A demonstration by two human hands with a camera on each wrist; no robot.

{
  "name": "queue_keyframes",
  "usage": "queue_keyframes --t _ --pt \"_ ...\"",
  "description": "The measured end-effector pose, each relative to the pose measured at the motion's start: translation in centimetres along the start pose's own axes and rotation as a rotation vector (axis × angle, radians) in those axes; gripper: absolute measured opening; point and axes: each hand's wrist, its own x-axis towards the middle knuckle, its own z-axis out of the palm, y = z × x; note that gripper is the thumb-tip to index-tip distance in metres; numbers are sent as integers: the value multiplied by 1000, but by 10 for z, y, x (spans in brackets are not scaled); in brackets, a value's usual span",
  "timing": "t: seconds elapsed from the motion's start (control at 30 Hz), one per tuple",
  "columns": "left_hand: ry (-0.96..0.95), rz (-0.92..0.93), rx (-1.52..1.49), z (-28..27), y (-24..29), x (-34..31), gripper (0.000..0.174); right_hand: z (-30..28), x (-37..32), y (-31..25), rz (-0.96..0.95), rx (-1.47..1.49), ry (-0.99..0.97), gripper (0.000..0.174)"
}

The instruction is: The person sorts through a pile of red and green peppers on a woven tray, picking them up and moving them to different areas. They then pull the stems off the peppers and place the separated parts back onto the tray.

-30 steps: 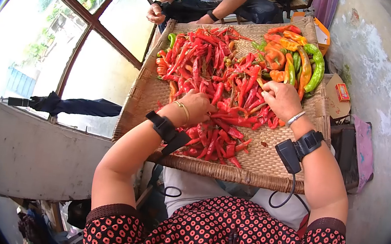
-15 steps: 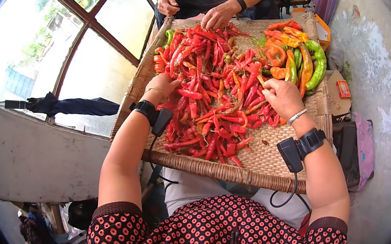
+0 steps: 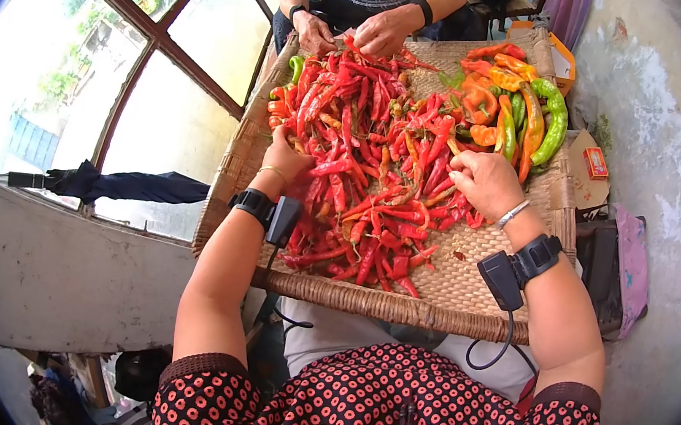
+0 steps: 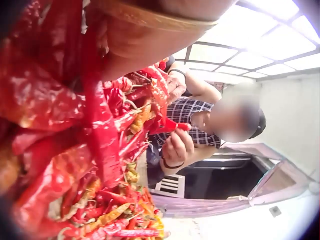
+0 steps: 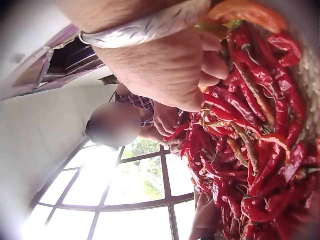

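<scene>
In the head view my left hand [image 3: 286, 157] is at the left side of a heap of red chili peppers [image 3: 360, 189], its fingertips down among them. A long red chili [image 4: 100, 135] crosses close by that hand in the left wrist view; I cannot tell whether it is gripped. My right hand [image 3: 485, 179] rests at the heap's right side, fingers loosely curled. No pepper shows between its visible fingers [image 5: 215, 65] in the right wrist view. An orange-yellow chili [image 3: 453, 144] lies right at its fingertips. The peppers are spread on a woven basket tray [image 3: 478, 268].
Larger green, orange and yellow peppers [image 3: 531, 117] lie at the tray's back right. Opposite, another person's hands [image 3: 384, 33] hold a red chili [image 4: 172, 125]. A window with a folded dark umbrella [image 3: 131, 185] is left, a bare wall [image 3: 661, 167] right.
My left hand has moved from the heap's near middle to its left side. My right hand stays almost still. The other person's hands have come forward over the far peppers.
</scene>
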Motion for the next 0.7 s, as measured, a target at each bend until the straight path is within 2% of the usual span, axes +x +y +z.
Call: queue_keyframes --t 0.07,0.13,0.17,0.2,0.27,0.3,0.4,0.43,0.5,0.7 --pt "47 -30 -117 -3 -4 4 85 -2 0 -2 20 26 -5 16" --pt "-44 -69 -528 -6 -11 9 86 -3 0 -3 42 52 -11 16" --pt "-73 -95 -541 -8 -14 13 83 -3 0 -2 29 45 -12 16" --pt "-97 -11 -712 -8 -21 16 75 -3 -1 -2 17 38 -13 16" --pt "-261 -131 -786 -43 -4 4 68 -2 -1 -2 28 33 -22 16" --pt "-248 -129 -879 -50 -2 1 66 -2 -1 -2 7 20 -21 17" --pt "-342 -118 -863 -80 -8 -5 38 -1 -1 -2 -21 6 -15 17" --pt "-339 -114 -862 -89 -10 -8 38 -2 -1 -2 -25 -1 -18 17" --pt "-300 -129 -891 -104 -11 -16 25 -3 -1 -3 -31 -10 -16 17" --pt "-309 -90 -839 -156 18 -52 23 0 -2 0 -42 -6 -23 17"
